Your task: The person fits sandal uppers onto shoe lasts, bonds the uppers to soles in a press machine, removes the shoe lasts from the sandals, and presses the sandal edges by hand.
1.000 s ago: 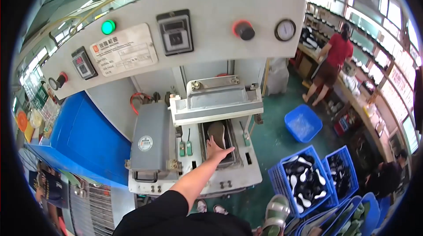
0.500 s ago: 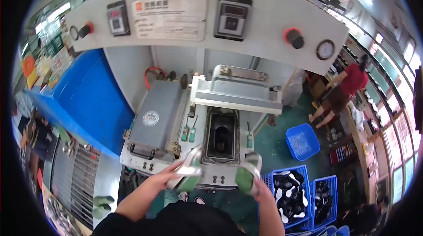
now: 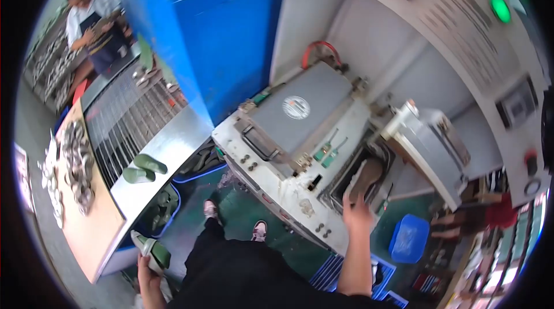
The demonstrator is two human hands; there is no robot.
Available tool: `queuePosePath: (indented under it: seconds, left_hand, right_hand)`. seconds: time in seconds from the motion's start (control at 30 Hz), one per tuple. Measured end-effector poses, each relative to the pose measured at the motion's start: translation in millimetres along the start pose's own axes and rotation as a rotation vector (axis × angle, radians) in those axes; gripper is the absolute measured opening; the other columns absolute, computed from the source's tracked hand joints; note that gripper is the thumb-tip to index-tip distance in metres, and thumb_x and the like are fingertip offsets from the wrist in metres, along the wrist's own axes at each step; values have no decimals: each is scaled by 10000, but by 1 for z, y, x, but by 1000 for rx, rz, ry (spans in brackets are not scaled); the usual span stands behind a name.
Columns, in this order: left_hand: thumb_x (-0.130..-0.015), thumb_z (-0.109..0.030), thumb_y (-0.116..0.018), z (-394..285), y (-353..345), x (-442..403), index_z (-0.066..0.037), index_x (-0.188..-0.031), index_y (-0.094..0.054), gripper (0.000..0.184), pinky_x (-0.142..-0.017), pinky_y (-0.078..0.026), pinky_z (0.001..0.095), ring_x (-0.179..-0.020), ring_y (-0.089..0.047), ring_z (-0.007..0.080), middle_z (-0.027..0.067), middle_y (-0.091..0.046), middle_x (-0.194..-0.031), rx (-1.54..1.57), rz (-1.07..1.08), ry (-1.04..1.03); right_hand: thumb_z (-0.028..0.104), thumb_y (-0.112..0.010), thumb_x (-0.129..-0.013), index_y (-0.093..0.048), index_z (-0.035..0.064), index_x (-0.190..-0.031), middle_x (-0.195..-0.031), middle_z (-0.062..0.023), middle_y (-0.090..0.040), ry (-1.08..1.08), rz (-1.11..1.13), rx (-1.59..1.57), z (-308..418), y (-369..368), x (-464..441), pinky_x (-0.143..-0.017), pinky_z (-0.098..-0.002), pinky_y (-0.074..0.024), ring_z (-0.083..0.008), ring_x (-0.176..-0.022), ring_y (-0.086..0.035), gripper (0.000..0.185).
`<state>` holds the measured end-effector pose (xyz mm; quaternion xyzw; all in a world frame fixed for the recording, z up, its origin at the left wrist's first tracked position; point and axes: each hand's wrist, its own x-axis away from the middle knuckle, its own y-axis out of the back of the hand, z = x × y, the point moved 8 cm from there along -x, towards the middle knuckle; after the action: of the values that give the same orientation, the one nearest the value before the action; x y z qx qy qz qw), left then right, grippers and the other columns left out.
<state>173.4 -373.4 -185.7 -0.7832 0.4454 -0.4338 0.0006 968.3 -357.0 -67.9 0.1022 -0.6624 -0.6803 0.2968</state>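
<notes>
My left hand (image 3: 149,275) is low at the left, closed around a shoe (image 3: 154,253) with a green inside and a pale silvery strap. My right hand (image 3: 358,215) reaches over the machine's front edge, its fingers on the near end of another shoe (image 3: 367,177). That shoe has its brownish sole turned up and lies over the dark recess (image 3: 340,189) of the machine. Slight blur softens the right fingers. Beside the recess is a closed grey cover (image 3: 306,107), and a raised white press lid (image 3: 424,147) stands on the other side.
A blue-sided machine with a slatted conveyor (image 3: 130,121) stands left, two green pieces (image 3: 147,169) on its metal edge. Several shoes or straps (image 3: 78,165) lie on a wooden board. A co-worker (image 3: 95,26) stands behind. Blue tub (image 3: 410,238) and crates sit on the floor.
The view has swung left and tilted. My left hand carried its shoe down and left, away from the machine. My right hand moved its shoe forward to the recess, sole up.
</notes>
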Motion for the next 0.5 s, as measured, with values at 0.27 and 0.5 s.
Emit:
queuePosePath:
  seconds: [0.27,0.5]
  left_hand:
    - [-879,21,-537,-53,-102,-7,-89,-1606,-298,773,-1064,-525,494,-1317,-569,350,198,-511,-1478,6,122,-52]
    - [-806,49,-746,-176,-233,-61,-69,-1632,-248,972,-1206,-323,409,-1437,-424,272,170,-414,-1555,-363,799,-300]
  right_hand:
    - [462,-602,-970,-566,62,-1422,-1273,-149,-679,-171,1217,-681,53,-209,169,-1021,-417,-517,-278,-1220,-632,604]
    - [298,-710,-913,-565,67,-1411,-1334,-131,-636,383,1138,-1320,324,-183,252,-1029,-417,-509,-256,-1284,-585,569]
